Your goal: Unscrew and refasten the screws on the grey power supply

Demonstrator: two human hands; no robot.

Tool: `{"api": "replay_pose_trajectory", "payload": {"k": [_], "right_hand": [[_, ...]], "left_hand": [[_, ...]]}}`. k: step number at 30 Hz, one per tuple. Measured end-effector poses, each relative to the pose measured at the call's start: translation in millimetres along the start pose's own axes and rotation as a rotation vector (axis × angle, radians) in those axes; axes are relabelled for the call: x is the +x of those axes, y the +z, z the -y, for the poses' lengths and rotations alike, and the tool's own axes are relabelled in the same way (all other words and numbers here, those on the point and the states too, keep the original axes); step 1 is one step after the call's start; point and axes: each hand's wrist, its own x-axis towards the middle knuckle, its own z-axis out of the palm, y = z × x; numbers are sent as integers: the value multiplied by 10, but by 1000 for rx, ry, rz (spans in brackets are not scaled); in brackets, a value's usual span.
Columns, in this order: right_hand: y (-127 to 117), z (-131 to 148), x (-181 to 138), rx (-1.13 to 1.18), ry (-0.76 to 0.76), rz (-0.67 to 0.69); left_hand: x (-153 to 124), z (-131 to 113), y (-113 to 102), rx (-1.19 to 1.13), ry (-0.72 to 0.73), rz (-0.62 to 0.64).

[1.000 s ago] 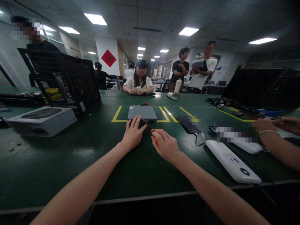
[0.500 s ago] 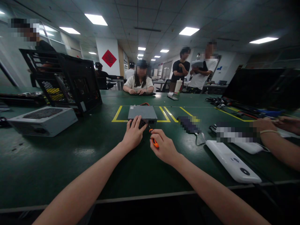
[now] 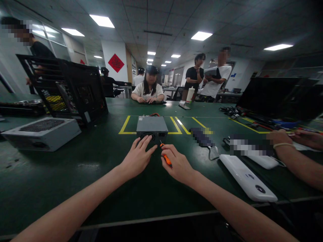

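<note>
A grey computer power supply (image 3: 152, 124) lies on the green table, partly inside a yellow taped outline. Its round fan grille and power socket face me. My left hand (image 3: 137, 156) is at its front left with the fingers spread over the fan side; whether the fingertips touch the metal I cannot tell. In my right hand (image 3: 178, 163) is a screwdriver (image 3: 167, 159) with an orange and black handle. Its thin shaft points up and away, its tip close to the power supply's front face, below the socket.
A second power supply (image 3: 42, 132) and an open black computer case (image 3: 75, 90) stand at the left. On the right lie a white device (image 3: 248, 178), cables (image 3: 230, 111) and a co-worker's hands (image 3: 282, 137). Another person (image 3: 148, 89) sits across the table.
My left hand has drawn back slightly from the power supply and opened wider, uncovering the fan grille. The right hand with the screwdriver sits a little lower in view.
</note>
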Motion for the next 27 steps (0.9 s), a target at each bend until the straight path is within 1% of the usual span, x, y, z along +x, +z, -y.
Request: {"api": "replay_pose_trajectory", "payload": {"k": [3, 5, 6, 8, 9, 10, 11, 12, 14, 15, 16, 18, 19, 21, 24, 27], "right_hand": [[-167, 34, 94, -77, -135, 151], [-271, 58, 171, -107, -175, 188], [-311, 63, 204, -105, -170, 189], [-350, 45, 243, -86, -143, 162], [-345, 18, 246, -77, -137, 133], [-325, -19, 239, -72, -142, 92], [-293, -64, 224, -68, -165, 44], [-251, -111, 203, -68, -192, -8], [-159, -189, 162, -61, -227, -93], [-117, -212, 146, -51, -220, -131], [-82, -224, 135, -32, -191, -168], [-35, -216, 126, 12, -98, -241], [-21, -205, 125, 27, -58, -274], [-2, -182, 121, 36, -26, -308], [28, -184, 95, 53, -39, -318], [47, -227, 64, 62, -64, -331]], "left_hand": [[-322, -38, -329, -35, 115, 65], [-595, -55, -550, -65, 137, 55], [-731, -60, -643, -87, 154, 34], [-951, -54, -765, -135, 170, 44], [-1014, -40, -788, -152, 120, -5], [-1037, -18, -788, -154, 28, -16], [-1015, 11, -768, -154, -34, -16], [-950, 44, -733, -164, -45, 2], [-716, 114, -636, -182, -37, 51], [-568, 145, -576, -195, -41, 98], [-413, 169, -512, -205, -38, 95], [-121, 197, -365, -174, -47, 46], [3, 200, -285, -155, -23, 28], [191, 192, -117, -130, -1, -18], [324, 158, 114, -105, -27, -58], [341, 128, 261, -93, -39, -71]]}}
